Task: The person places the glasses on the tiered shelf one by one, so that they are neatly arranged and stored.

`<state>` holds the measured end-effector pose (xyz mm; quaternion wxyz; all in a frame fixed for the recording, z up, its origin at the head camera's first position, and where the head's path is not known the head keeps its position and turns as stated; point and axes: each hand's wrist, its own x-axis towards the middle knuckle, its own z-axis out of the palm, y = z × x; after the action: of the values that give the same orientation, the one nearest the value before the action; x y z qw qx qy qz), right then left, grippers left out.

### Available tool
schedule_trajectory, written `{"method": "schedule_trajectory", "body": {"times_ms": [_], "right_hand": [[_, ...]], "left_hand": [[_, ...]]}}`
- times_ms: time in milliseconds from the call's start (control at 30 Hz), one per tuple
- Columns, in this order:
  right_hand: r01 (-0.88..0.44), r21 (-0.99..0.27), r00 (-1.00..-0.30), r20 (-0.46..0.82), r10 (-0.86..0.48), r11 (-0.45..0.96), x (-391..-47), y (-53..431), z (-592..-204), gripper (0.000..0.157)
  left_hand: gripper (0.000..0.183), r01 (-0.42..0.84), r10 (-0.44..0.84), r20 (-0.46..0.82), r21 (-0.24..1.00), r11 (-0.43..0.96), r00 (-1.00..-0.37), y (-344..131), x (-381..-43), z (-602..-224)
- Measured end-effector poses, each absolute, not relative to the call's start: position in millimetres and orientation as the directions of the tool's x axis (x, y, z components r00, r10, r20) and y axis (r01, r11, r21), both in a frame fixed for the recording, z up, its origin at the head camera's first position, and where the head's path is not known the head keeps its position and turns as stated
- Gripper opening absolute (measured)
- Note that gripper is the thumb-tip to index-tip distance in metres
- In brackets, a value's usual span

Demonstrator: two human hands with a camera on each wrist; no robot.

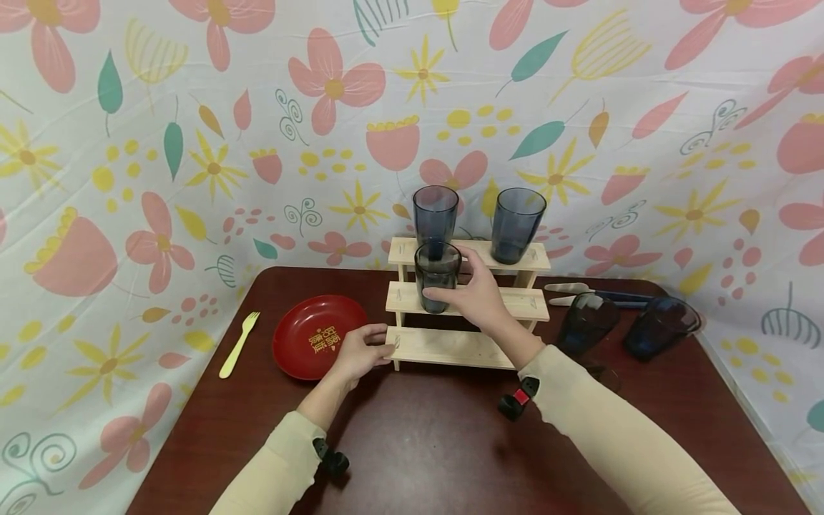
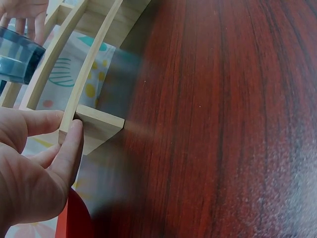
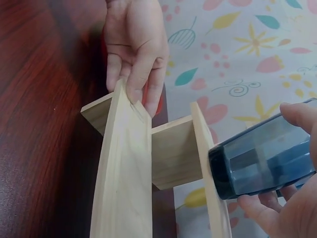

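Observation:
A three-tier wooden shelf [image 1: 450, 347] stands mid-table. My right hand [image 1: 473, 292] grips a dark blue-grey glass [image 1: 438, 275] from the right side, its base at the left part of the middle step. In the right wrist view the glass [image 3: 267, 153] has its base against the edge of that step. My left hand [image 1: 362, 354] pinches the left end of the bottom step; the left wrist view shows thumb and fingers [image 2: 69, 148] on both faces of the board. On the top step stand two more glasses, one at left [image 1: 435, 207] and one at right [image 1: 517, 225].
Left of the shelf lies a red plate [image 1: 290, 343] with gold characters, and beyond it a yellow fork [image 1: 239, 345]. On the right, two dark glasses [image 1: 587, 325] [image 1: 659, 329] lie near pale-tipped knives [image 1: 621, 297]. A patterned cloth [image 1: 335, 164] hangs behind the table.

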<state>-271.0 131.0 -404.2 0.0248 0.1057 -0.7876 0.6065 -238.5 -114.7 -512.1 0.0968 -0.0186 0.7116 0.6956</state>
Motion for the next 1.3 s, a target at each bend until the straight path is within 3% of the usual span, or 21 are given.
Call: {"method": "schedule_trajectory", "body": {"times_ms": [500, 833, 1067, 1300], "right_hand": [[-0.276, -0.932, -0.956, 0.242, -0.163, 0.234, -236.0, 172.9, -372.3, 0.087], [-0.321, -0.868, -0.945, 0.32, -0.067, 0.378, -203.5, 238.8, -360.0, 0.085], [-0.264, -0.793, -0.933, 0.354, 0.062, 0.549, -202.5, 297.6, -383.9, 0.088], [-0.113, -0.782, -0.952, 0.261, 0.158, 0.613, -205.6, 344.1, -415.9, 0.091]], "left_hand": [[0.05, -0.149, 0.103, -0.152, 0.988, 0.035, -0.983, -114.6, -237.5, -512.9], [0.051, -0.148, 0.12, -0.152, 0.988, 0.042, -0.981, -116.0, -236.6, -513.0], [0.05, -0.153, 0.112, -0.156, 0.988, 0.038, -0.981, -116.3, -236.7, -513.3], [0.051, -0.154, 0.118, -0.158, 0.987, 0.043, -0.98, -115.4, -237.1, -512.6]]}}
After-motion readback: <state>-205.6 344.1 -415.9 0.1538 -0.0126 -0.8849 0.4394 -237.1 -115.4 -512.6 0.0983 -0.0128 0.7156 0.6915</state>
